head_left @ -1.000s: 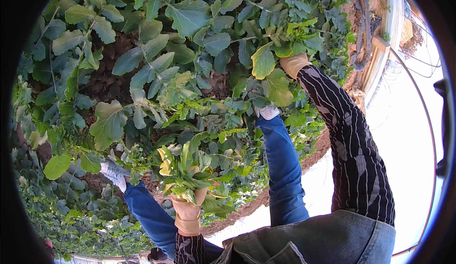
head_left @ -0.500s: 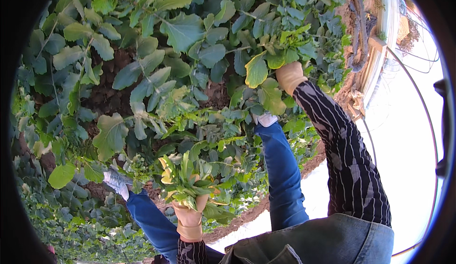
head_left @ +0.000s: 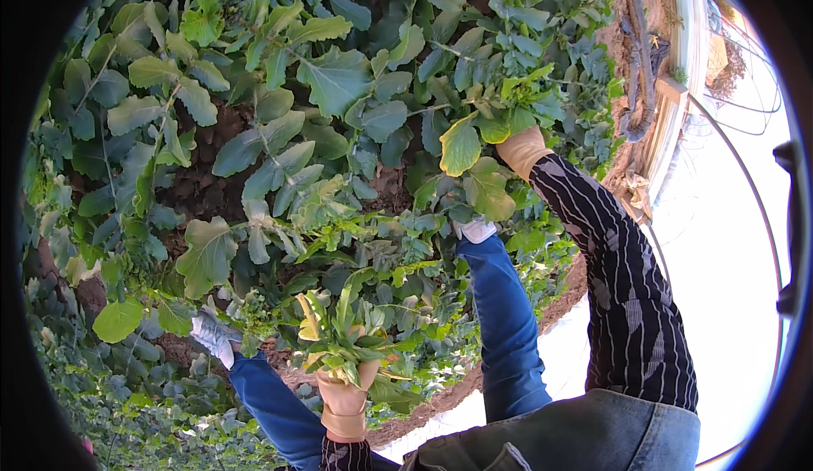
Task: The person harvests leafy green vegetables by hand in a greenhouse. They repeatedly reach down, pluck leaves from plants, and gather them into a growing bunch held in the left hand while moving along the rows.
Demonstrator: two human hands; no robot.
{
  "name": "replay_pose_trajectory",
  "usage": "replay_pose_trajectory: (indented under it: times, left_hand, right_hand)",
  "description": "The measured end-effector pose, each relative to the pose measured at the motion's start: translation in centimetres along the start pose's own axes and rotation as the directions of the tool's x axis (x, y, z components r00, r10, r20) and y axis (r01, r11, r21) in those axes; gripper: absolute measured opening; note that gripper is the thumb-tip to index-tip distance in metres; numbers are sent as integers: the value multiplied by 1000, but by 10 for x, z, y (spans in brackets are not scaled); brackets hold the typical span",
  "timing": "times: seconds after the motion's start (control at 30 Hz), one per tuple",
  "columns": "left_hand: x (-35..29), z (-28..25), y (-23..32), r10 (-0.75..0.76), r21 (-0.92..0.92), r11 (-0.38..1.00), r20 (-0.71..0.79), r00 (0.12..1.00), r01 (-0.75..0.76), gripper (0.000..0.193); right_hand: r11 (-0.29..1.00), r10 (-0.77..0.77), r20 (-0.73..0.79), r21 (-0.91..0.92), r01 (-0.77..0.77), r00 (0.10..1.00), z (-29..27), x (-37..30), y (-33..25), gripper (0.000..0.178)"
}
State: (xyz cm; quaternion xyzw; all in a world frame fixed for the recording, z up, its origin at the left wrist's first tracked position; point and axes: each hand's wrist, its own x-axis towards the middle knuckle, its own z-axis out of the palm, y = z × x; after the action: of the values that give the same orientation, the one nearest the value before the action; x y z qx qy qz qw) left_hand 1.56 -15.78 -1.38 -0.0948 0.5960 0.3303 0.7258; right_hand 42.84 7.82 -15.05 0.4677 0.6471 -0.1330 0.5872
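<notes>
My left hand (head_left: 343, 396), in a tan glove, is closed round the stems of a bunch of cut leafy greens (head_left: 339, 335) low in the middle of the view. My right hand (head_left: 522, 151), also in a tan glove at the end of a striped sleeve, reaches into the broad green leaves of the plants (head_left: 461, 145) in the bed. Its fingers are hidden behind the leaves. My legs in blue trousers (head_left: 504, 318) stand among the plants, with one light shoe (head_left: 474, 230) near the right hand and the other shoe (head_left: 212, 337) at lower left.
Dense leafy plants (head_left: 334, 77) cover dark soil (head_left: 199, 191) across most of the view. A pale raised border (head_left: 677, 107) and a thin curved hoop (head_left: 749, 191) run along the right side, next to bright pale ground (head_left: 720, 268).
My right hand has sunk slightly lower and deeper into the leaves. The left hand with its bunch has barely shifted.
</notes>
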Motion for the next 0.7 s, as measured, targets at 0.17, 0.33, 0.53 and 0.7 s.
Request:
replay_pose_trajectory:
  times: [0.17,0.33,0.53,0.7]
  left_hand:
    - [2,3,1,70,205,976,50,996,-79,48]
    - [1,1,-1,67,251,964,95,993,-89,48]
    - [-1,4,-1,-107,144,986,187,976,80,50]
    - [-3,25,9,-176,233,968,361,916,94,75]
  right_hand:
    - [1000,-19,9,12,19,1000,-10,-7,-5,25]
    - [997,-70,-131,9,72,989,-44,-73,-22,16]
    - [951,-74,40,303,59,996,-69,-164,-37,31]
    - [133,-341,529,845,-517,777,-82,-245,-56,36]
